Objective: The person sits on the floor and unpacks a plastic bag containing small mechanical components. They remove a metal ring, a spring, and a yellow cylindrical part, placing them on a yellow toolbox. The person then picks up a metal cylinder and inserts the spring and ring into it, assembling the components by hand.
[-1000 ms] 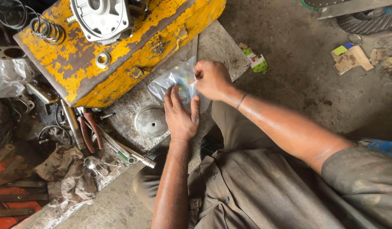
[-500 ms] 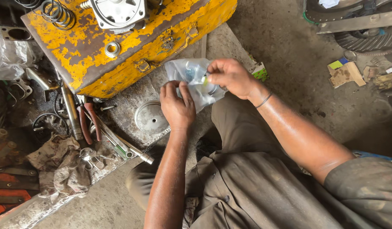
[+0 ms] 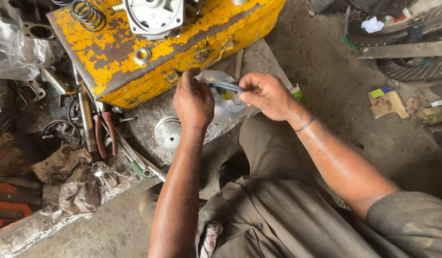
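Observation:
My left hand (image 3: 194, 101) grips the near edge of a small clear plastic bag (image 3: 224, 106) in front of a worn yellow metal box (image 3: 111, 62). My right hand (image 3: 267, 95) pinches a thin dark ring-shaped strip (image 3: 225, 86) at the bag's mouth, stretched between the two hands. Something yellow-green shows inside the bag. Both hands hover above a grimy stone slab (image 3: 144, 125), next to a round silver metal disc (image 3: 168, 133).
On the yellow box sit a grey metal engine part (image 3: 154, 16), a coil spring (image 3: 86, 13) and a ring washer (image 3: 142, 56). Red-handled pliers (image 3: 105, 134), wrenches, a steel rod and dirty rags (image 3: 70, 179) lie left. Cardboard scraps (image 3: 386, 102) and tyres are on the right floor.
The hands lifted the plastic bag up off the slab. The right hand now draws a dark strip out of the bag's mouth; the view shifted slightly.

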